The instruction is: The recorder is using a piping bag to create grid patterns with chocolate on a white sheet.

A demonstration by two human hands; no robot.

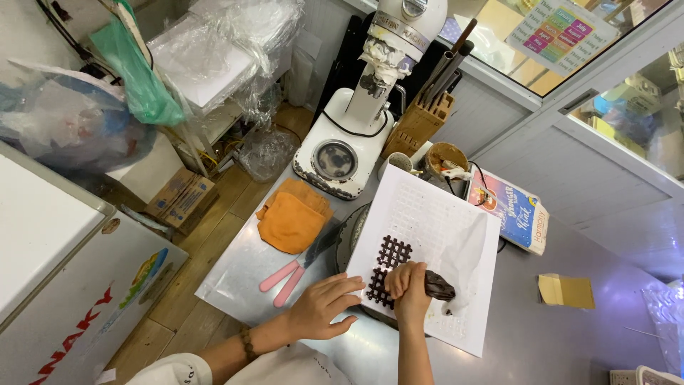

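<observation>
My right hand is closed around a piping bag with dark chocolate in its lower end; the clear upper part trails up to the right. The tip sits by two dark chocolate lattices piped on a white sheet printed with grid patterns. My left hand lies flat with fingers spread, pressing the sheet's lower left corner. The sheet rests over a round dark turntable on the steel counter.
Left of the sheet lie an orange cloth and two pink-handled spatulas. A white stand mixer, a wooden knife block, a brown tub, a booklet and a cardboard piece stand around. A white freezer is at left.
</observation>
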